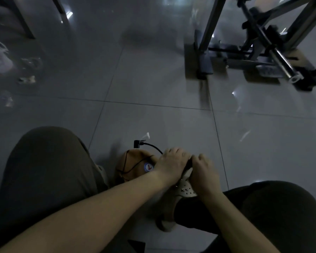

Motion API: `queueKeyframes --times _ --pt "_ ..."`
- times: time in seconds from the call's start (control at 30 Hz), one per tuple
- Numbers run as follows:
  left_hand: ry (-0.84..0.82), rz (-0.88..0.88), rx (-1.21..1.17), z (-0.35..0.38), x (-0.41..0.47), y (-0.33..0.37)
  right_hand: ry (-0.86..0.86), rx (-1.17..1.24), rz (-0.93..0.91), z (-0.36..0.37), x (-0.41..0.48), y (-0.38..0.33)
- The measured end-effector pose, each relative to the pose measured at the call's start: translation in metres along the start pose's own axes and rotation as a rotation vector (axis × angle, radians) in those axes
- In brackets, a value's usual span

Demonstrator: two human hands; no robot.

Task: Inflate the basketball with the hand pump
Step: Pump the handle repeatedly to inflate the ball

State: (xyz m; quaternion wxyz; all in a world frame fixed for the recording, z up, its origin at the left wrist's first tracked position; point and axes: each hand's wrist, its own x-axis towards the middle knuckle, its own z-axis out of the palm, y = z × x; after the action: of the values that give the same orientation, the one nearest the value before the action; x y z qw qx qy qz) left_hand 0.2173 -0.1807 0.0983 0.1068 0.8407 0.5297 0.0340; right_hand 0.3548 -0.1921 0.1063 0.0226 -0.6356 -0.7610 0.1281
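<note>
An orange-brown basketball (130, 166) with black seams and a round blue-and-white emblem lies on the grey tiled floor between my knees. A thin black hose (150, 146) arcs over it and ends in a small black fitting at its far side. My left hand (171, 163) and my right hand (203, 173) sit side by side just right of the ball, fingers curled down around the dark pump handle (189, 164), which shows only as a sliver between them. The pump body is hidden under my hands.
My knees in dark trousers frame the scene at left (44, 170) and right (263, 207). A perforated beige shoe (182, 196) is below my hands. A black metal exercise frame (254, 52) stands at far right. Blurred items lie at the far left.
</note>
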Motion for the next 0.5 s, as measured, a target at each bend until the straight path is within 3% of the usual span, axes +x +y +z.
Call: queueKeyframes --times 0.13,0.2,0.37,0.5 --pt "0.291 0.124 -0.056 -0.064 0.015 0.006 0.422 0.027 -0.113 -0.049 -0.003 0.004" --pt "0.354 0.170 -0.006 -0.078 0.012 0.002 0.521 0.032 -0.157 -0.062 -0.012 -0.003" --pt "0.334 0.157 0.014 -0.033 -0.003 -0.004 0.389 -0.123 -0.154 -0.030 -0.015 -0.010" --pt "0.307 0.077 0.048 0.016 0.001 -0.003 0.256 -0.163 -0.049 0.006 -0.006 -0.010"
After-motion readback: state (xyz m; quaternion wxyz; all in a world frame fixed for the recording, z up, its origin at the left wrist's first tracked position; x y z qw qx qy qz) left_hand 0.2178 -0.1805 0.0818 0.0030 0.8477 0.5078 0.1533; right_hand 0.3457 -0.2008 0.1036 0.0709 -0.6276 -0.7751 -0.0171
